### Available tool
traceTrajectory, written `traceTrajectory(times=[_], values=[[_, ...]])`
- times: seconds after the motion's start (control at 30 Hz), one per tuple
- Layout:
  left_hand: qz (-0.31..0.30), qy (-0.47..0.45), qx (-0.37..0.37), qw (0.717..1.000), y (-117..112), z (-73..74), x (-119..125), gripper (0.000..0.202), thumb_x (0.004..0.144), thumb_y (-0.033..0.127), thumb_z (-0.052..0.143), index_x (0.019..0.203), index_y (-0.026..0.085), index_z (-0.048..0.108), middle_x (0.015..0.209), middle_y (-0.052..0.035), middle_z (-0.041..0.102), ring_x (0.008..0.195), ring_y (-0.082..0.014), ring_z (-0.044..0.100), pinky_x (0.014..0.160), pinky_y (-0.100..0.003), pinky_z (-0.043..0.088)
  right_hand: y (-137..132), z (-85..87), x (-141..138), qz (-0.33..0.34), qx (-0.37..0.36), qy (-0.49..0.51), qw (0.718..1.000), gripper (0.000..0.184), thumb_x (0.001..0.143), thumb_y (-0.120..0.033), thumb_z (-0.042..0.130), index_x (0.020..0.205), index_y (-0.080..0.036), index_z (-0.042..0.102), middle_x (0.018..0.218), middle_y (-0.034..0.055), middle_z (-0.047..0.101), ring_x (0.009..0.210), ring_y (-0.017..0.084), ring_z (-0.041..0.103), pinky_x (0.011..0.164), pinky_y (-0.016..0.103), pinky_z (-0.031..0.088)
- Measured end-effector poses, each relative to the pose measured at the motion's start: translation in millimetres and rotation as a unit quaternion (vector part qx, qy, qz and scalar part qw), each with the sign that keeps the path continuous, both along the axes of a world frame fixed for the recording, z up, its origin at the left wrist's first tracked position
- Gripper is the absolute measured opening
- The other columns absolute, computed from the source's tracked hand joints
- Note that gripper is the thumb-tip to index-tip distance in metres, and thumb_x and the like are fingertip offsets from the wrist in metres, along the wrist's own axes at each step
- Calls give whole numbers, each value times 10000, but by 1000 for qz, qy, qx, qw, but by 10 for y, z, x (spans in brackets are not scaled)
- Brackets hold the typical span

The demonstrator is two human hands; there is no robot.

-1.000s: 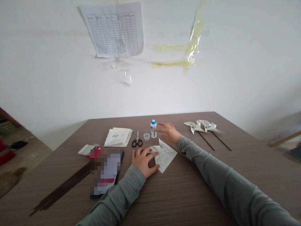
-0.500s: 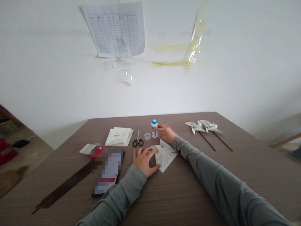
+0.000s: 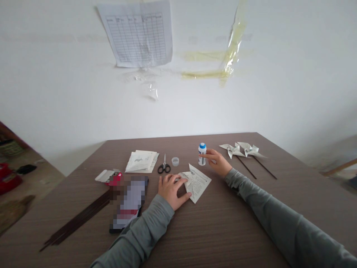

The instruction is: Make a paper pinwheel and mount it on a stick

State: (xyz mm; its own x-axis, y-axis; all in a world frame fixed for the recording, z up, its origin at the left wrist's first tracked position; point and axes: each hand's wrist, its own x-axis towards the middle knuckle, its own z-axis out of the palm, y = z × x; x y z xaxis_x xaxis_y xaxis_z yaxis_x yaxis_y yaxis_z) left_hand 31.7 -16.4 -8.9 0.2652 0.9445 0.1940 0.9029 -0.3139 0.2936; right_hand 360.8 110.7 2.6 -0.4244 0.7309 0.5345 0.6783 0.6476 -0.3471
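My left hand (image 3: 173, 190) rests on the left part of a printed paper piece (image 3: 200, 184), fingers spread and thumb apart. The paper lies on the table with pointed corners and a folded flap, partly under my fingers. To its upper right, my right hand (image 3: 219, 162) has its fingers closed around a small white bottle with a blue cap (image 3: 202, 154). The bottle is upright, at or just above the tabletop. Beyond my left hand are black-handled scissors (image 3: 164, 168) and a small clear plastic cup (image 3: 175, 161).
Paper sheets (image 3: 141, 161) lie left of the scissors. Two paper pinwheels (image 3: 233, 150) on dark sticks lie at right. A phone (image 3: 128, 204), an opened red-and-white box (image 3: 108, 177) and a bundle of dark sticks (image 3: 78, 219) are at left. A wall stands behind the table (image 3: 212, 238).
My right hand has moved right with the bottle, away from the small cup, uncovering the paper's right corner. My left hand has stayed on the paper.
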Motion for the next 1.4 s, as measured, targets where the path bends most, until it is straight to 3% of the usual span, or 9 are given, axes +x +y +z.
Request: traceTrajectory(times=[0.13, 0.33, 0.53, 0.8, 1.13, 1.2, 1.27, 1.33, 1.4], values=[[1, 1, 3, 1000, 2, -14, 5, 578, 996, 550, 1058, 1554, 418, 984, 1642, -150, 891, 1608, -545, 696, 1478, -933, 425, -69, -81, 147, -2, -32, -2, 999, 682, 1075, -46, 636, 1585, -352, 970, 1650, 160, 888, 1485, 398, 876, 1379, 694, 658], [-7, -7, 13, 1000, 3, -45, 11, 583, 956, 538, 1084, 1515, 398, 1002, 1609, -168, 899, 1575, -543, 711, 1462, -942, 433, -153, -109, 122, -42, -1, -63, 997, 834, 1019, -13, 627, 1696, -417, 900, 1710, 125, 840, 1505, 370, 825, 1486, 773, 510], [-8, -14, 10, 1000, 3, -68, 17, 540, 985, 508, 1062, 1511, 398, 1007, 1632, -161, 883, 1591, -551, 706, 1483, -955, 398, -197, -93, 119, -78, 20, -96, 992, 798, 1095, -18, 591, 1682, -457, 909, 1567, 123, 877, 1461, 362, 796, 1531, 827, 356], [-12, -7, 43, 999, 62, -228, -1, 524, 984, 567, 1054, 1489, 434, 1016, 1595, -141, 899, 1538, -534, 720, 1447, -941, 445, -200, -241, 144, -112, 190, -84, 972, 746, 1082, -3, 699, 1590, -489, 951, 1334, 55, 907, 1200, 295, 805, 1574, 796, 273], [-21, -13, 71, 997, 80, -279, -14, 510, 983, 588, 1044, 1466, 424, 1028, 1528, -164, 915, 1479, -532, 732, 1402, -953, 471, -348, -134, 62, -154, 184, -7, 971, 555, 1100, -167, 781, 1600, -363, 923, 939, 5, 825, 980, 302, 772, 1405, 634, 472], [-19, -12, 72, 997, 77, -277, -9, 516, 974, 580, 1056, 1465, 421, 1028, 1527, -162, 913, 1479, -525, 735, 1407, -944, 476, -359, -156, 9, -146, 170, 26, 974, 392, 1124, -272, 828, 1498, -318, 939, 933, 11, 834, 959, 311, 790, 1360, 630, 523], [-17, -10, 70, 997, 69, -271, -3, 524, 967, 573, 1067, 1468, 425, 1025, 1529, -154, 914, 1487, -517, 734, 1418, -934, 476, -364, -195, -63, -135, 152, 58, 977, 140, 1154, -403, 876, 1217, -295, 938, 924, 29, 839, 952, 327, 804, 1348, 659, 554], [-16, -8, 65, 998, 58, -258, 4, 523, 974, 570, 1064, 1475, 427, 1021, 1532, -147, 915, 1497, -512, 730, 1427, -930, 474, -369, -238, -146, -121, 130, 81, 981, 311, 1174, -504, 895, 948, -301, 830, 919, 46, 845, 978, 345, 823, 1377, 700, 557], [-17, -5, 58, 998, 47, -241, 13, 516, 994, 571, 1046, 1489, 427, 1015, 1553, -144, 910, 1514, -513, 724, 1435, -932, 469, -381, -277, -231, -103, 105, 93, 985, 412, 1182, -538, 904, 872, -308, 759, 962, 59, 872, 1039, 362, 851, 1416, 739, 543]])
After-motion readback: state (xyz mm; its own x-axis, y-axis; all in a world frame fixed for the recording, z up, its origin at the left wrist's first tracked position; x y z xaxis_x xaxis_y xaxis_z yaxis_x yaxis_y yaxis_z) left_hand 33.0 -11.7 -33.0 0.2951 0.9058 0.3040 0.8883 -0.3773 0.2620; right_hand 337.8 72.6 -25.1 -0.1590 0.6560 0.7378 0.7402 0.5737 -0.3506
